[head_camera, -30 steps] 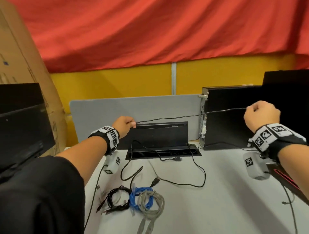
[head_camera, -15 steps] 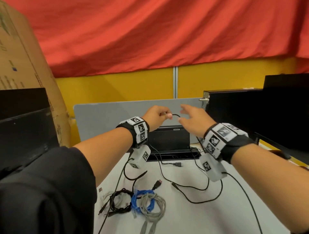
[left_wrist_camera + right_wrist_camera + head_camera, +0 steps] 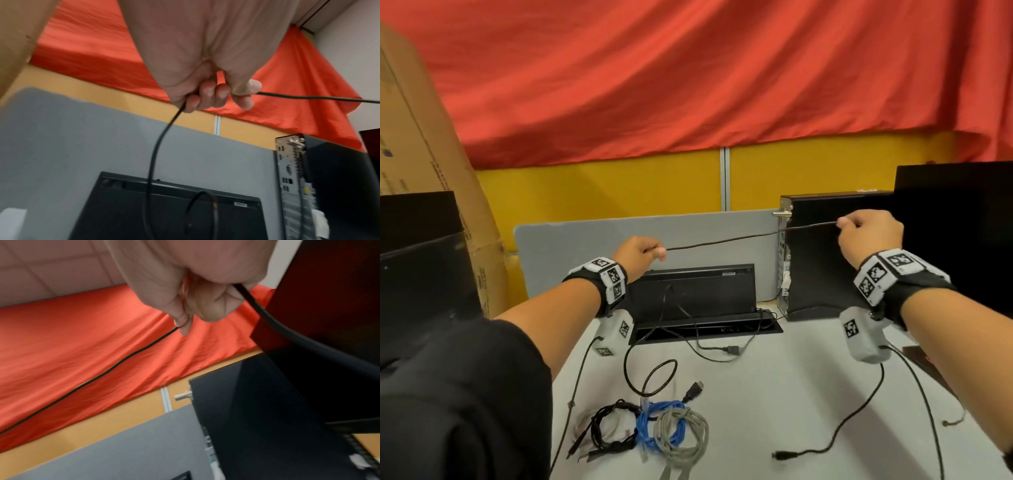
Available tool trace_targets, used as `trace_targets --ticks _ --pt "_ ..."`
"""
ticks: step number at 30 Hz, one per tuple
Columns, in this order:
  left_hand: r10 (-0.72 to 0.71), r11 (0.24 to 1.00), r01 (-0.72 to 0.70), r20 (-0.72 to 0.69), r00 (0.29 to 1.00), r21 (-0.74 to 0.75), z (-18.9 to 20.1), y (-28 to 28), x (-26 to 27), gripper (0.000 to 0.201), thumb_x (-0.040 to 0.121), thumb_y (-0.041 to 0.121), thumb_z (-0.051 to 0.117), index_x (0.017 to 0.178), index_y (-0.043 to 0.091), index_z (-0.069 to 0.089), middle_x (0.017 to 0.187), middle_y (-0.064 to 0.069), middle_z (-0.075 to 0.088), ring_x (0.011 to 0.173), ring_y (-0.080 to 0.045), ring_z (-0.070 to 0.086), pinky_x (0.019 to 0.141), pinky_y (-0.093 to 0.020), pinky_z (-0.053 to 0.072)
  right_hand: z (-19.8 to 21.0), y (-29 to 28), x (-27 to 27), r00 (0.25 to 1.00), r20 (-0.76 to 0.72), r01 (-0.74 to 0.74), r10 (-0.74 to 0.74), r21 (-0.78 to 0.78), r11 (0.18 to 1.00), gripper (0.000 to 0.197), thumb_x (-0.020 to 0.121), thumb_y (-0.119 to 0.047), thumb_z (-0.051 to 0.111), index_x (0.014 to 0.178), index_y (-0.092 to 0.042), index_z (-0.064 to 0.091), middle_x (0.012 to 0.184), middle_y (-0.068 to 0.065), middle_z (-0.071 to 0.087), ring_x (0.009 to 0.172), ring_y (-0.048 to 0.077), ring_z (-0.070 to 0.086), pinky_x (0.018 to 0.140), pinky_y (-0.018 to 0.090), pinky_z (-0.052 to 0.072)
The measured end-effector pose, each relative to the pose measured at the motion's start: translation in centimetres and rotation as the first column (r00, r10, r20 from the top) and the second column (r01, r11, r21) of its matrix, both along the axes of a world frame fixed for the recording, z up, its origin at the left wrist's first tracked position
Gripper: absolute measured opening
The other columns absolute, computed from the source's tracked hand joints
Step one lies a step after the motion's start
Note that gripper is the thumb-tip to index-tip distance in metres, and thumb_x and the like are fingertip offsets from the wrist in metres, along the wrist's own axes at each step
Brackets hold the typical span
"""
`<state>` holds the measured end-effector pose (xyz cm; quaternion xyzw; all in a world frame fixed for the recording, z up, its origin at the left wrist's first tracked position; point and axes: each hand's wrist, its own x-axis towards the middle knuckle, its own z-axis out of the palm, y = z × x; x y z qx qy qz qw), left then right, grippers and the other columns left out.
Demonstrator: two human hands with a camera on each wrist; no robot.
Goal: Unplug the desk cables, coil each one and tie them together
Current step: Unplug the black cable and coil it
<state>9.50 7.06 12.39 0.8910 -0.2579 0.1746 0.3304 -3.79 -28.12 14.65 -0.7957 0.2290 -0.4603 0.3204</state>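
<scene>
A thin black cable [image 3: 750,236] runs nearly taut between my two raised hands above the desk. My left hand [image 3: 643,253] grips it in curled fingers [image 3: 207,97]; below the fist the cable [image 3: 154,154] hangs down in front of the open desk socket box [image 3: 705,329]. My right hand [image 3: 866,233] pinches the cable [image 3: 123,360] in front of the black computer case [image 3: 825,257]. Three coiled cables lie at the desk's near left: black [image 3: 613,428], blue [image 3: 654,425] and grey [image 3: 685,435].
Loose black leads with plugs [image 3: 732,350] trail from the socket box over the grey desk [image 3: 774,394]; another plug end [image 3: 780,455] lies front right. Black monitors stand at left [image 3: 421,274] and right [image 3: 955,222]. A cardboard box [image 3: 421,154] leans far left, and a grey divider [image 3: 585,240] is behind.
Half a second ago my hands met above the socket box. They have since drawn apart: the right went far right, the left slightly left, stretching the cable between them.
</scene>
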Motion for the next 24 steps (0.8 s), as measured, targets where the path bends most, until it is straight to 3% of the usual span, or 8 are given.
trace_targets --ticks 5,7,9,11,14,17,20,24 --pt "0.081 0.989 -0.081 0.001 0.997 -0.125 -0.6 0.8 1.1 0.025 0.099 0.019 0.052 0.078 0.015 0.066 0.053 0.001 0.037 0.049 -0.015 0.031 0.049 -0.025 0.026 -1.8 -2.9 -0.8 0.99 -0.026 0.141 -0.139 0.117 0.983 0.022 0.094 -0.024 0.054 0.094 -0.009 0.071 0.09 0.019 0.066 0.081 0.034 0.062 0.076 0.039 0.053" --pt "0.075 0.984 -0.071 0.016 0.997 -0.164 -0.1 0.2 1.0 0.025 0.099 0.02 0.051 0.08 0.014 0.066 0.053 0.0 0.036 0.048 -0.015 0.029 0.049 -0.025 0.025 -2.3 -2.8 -0.8 0.966 -0.239 0.119 -0.095 0.085 0.989 0.022 0.093 -0.022 0.055 0.095 -0.008 0.071 0.09 0.018 0.066 0.078 0.033 0.059 0.073 0.036 0.05" --pt "0.036 0.984 -0.031 0.028 0.999 -0.177 0.7 -1.0 0.5 0.023 0.099 0.021 0.052 0.081 0.015 0.065 0.054 0.001 0.037 0.047 -0.014 0.029 0.048 -0.023 0.026 -2.3 -1.3 -0.9 0.876 -0.477 0.056 -0.065 -0.033 0.998 0.02 0.09 -0.019 0.055 0.097 -0.008 0.069 0.093 0.016 0.066 0.082 0.034 0.06 0.076 0.036 0.053" --pt "-0.011 0.99 0.02 0.061 0.998 -0.141 1.5 -2.7 -0.3 0.021 0.098 0.022 0.054 0.082 0.016 0.066 0.052 0.006 0.037 0.046 -0.009 0.031 0.046 -0.022 0.027 -2.1 0.9 -0.7 0.862 -0.502 -0.033 -0.064 -0.182 0.983 0.025 0.087 -0.017 0.056 0.107 -0.006 0.066 0.105 0.017 0.064 0.097 0.036 0.06 0.087 0.042 0.052" --pt "-0.116 0.991 0.122 0.111 0.987 -0.048 2.2 -5.8 -1.9 0.019 0.097 0.024 0.057 0.081 0.018 0.067 0.05 0.011 0.037 0.042 -0.002 0.032 0.045 -0.014 0.025 -1.3 5.4 -0.1 0.941 -0.3 -0.252 0.156 -0.315 0.915 0.043 0.087 -0.015 0.054 0.129 -0.008 0.055 0.131 0.015 0.056 0.123 0.036 0.046 0.107 0.046 0.037" --pt "-0.229 0.973 0.227 0.127 0.965 0.035 2.5 -8.5 -3.5 0.019 0.095 0.025 0.058 0.085 0.014 0.071 0.053 0.01 0.042 0.043 -0.001 0.036 0.047 -0.013 0.026 -0.4 9.8 0.6 0.801 -0.317 -0.577 0.508 -0.18 0.797 0.055 0.094 -0.03 0.054 0.145 -0.018 0.038 0.13 0.004 0.059 0.12 0.023 0.053 0.099 0.036 0.043" --pt "-0.269 0.963 0.265 0.1 0.958 0.046 2.6 -9.2 -4.3 0.021 0.094 0.025 0.06 0.087 0.009 0.072 0.055 0.002 0.044 0.045 -0.003 0.033 0.048 -0.018 0.028 0.0 11.2 1.1 0.752 -0.342 -0.642 0.564 -0.18 0.746 0.037 0.096 -0.038 0.055 0.125 -0.017 0.064 0.083 -0.007 0.066 0.083 0.013 0.06 0.074 0.028 0.046" --pt "-0.222 0.974 0.221 0.029 0.975 0.049 2.0 -7.0 -3.6 0.025 0.097 0.026 0.056 0.088 0.008 0.071 0.047 0.01 0.037 0.035 -0.001 0.034 0.04 -0.01 0.027 -0.4 8.2 1.4 0.894 -0.203 -0.439 0.399 -0.228 0.869 0.02 0.092 -0.035 0.061 0.094 -0.023 0.076 0.087 -0.004 0.072 0.079 0.014 0.065 0.076 0.03 0.055"
